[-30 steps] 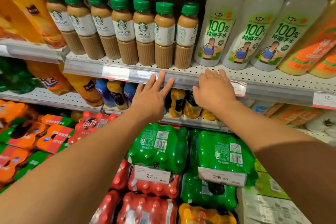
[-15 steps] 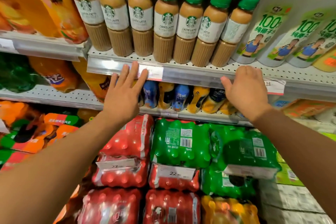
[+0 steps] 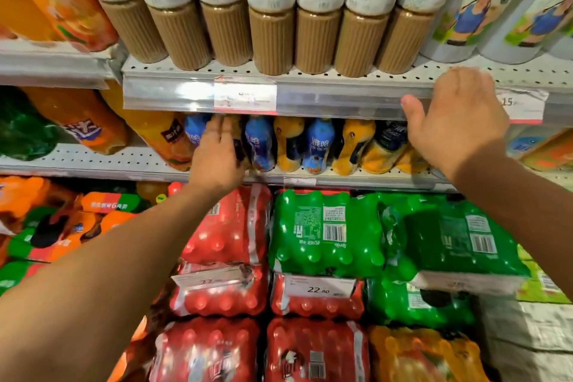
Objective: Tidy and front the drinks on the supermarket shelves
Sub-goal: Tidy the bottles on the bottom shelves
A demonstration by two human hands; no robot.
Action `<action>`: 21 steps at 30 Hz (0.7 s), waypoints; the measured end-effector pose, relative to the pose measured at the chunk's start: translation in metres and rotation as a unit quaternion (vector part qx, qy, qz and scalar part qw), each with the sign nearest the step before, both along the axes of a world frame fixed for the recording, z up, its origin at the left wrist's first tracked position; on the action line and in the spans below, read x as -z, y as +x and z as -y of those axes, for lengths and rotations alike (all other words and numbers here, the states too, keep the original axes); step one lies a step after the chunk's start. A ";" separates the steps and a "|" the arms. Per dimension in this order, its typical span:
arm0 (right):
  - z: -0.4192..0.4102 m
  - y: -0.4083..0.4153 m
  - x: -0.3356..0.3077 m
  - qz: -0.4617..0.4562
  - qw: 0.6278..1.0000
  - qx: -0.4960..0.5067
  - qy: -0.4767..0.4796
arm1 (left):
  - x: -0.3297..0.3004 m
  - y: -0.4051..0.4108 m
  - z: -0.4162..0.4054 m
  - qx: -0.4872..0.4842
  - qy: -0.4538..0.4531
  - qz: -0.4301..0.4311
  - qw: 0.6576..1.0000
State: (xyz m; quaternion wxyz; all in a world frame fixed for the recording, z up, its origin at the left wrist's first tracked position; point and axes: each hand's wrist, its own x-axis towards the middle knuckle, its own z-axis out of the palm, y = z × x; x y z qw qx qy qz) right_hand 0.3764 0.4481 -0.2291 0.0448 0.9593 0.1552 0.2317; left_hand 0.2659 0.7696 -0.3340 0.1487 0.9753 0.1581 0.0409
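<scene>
A row of small blue and yellow bottles stands on the middle shelf, under the rail of the upper shelf. My left hand reaches in at the left end of that row. Its blurred fingers are stretched out against a dark bottle next to a blue one. My right hand is spread flat in front of the upper shelf rail, fingertips at the shelf edge, holding nothing. Caffe latte bottles line the upper shelf, labels mostly facing front.
Tall white coconut water bottles stand at the upper right. Large orange soda bottles lie on the left. Below are shrink-wrapped red packs and green packs with price cards. A white price tag sits on the rail.
My left hand dropped from the upper shelf rail to the small bottles on the middle shelf. My right hand stayed at the rail. The view moved closer and lower.
</scene>
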 end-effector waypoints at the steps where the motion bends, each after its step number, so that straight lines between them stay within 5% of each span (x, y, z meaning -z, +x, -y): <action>1: 0.000 0.000 0.001 0.002 1.000 -0.004 0.002 | -0.001 0.006 -0.004 -0.008 0.018 0.001 1.000; 6: 0.002 -0.001 0.003 -0.014 1.000 -0.006 0.022 | -0.004 0.018 -0.014 -0.040 0.089 0.018 0.995; 18: 0.000 -0.002 0.001 -0.055 0.998 -0.006 0.036 | -0.017 0.033 -0.021 -0.029 0.018 -0.021 0.999; 21: 0.002 -0.009 -0.002 -0.083 0.990 -0.019 0.108 | -0.016 0.033 -0.023 -0.043 0.006 -0.022 0.999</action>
